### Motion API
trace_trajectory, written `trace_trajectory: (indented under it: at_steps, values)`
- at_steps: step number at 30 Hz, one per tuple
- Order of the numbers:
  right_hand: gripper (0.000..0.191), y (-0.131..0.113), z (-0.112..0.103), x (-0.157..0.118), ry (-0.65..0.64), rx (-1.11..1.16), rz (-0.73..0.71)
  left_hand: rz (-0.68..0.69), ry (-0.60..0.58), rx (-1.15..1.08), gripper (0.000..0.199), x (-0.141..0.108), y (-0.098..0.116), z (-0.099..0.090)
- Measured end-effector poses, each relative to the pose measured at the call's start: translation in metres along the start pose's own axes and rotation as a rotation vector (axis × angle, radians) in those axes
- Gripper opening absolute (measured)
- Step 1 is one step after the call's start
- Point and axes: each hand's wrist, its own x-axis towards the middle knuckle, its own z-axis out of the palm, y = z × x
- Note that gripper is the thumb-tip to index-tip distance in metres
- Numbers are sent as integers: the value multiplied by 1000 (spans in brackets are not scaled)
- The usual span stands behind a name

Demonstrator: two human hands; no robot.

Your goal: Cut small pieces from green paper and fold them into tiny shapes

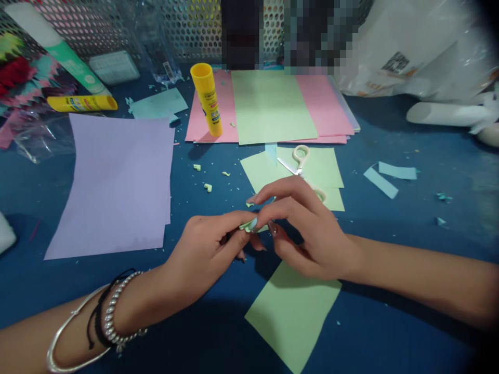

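A small folded green paper piece (246, 226) with a light-blue bit on it is pinched between the thumb and index finger of my left hand (212, 246). From the right, my right hand (312, 234) reaches over it with curved fingers, a fingertip and thumb closing at its right end. Those fingers partly hide the piece. Below my right hand lies a green paper square (294, 311), partly covered. White-handled scissors (299, 169) rest on green paper sheets (257, 169) just beyond my right hand. Small green paper hearts (208, 188) lie left of the fingers.
Purple paper (120, 187) lies at left. An upright yellow glue stick (207, 98) stands by stacked pink paper (327, 104); another yellow tube (81, 103) lies behind the purple paper. Blue strips (397, 171) are at right. A plastic bag (413, 52) and metal mesh (195, 31) stand behind.
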Motion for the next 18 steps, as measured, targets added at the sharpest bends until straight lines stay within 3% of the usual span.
trace_trajectory:
  at_steps: [10, 18]
  values:
    - [24, 0, 0, 0, -34, -18, 76, 10, 43, 62, 18, 0, 7, 1]
    - [17, 0, 1, -1, 37, -15, 71, -10, 36, 42, 19, -1, 1, 1]
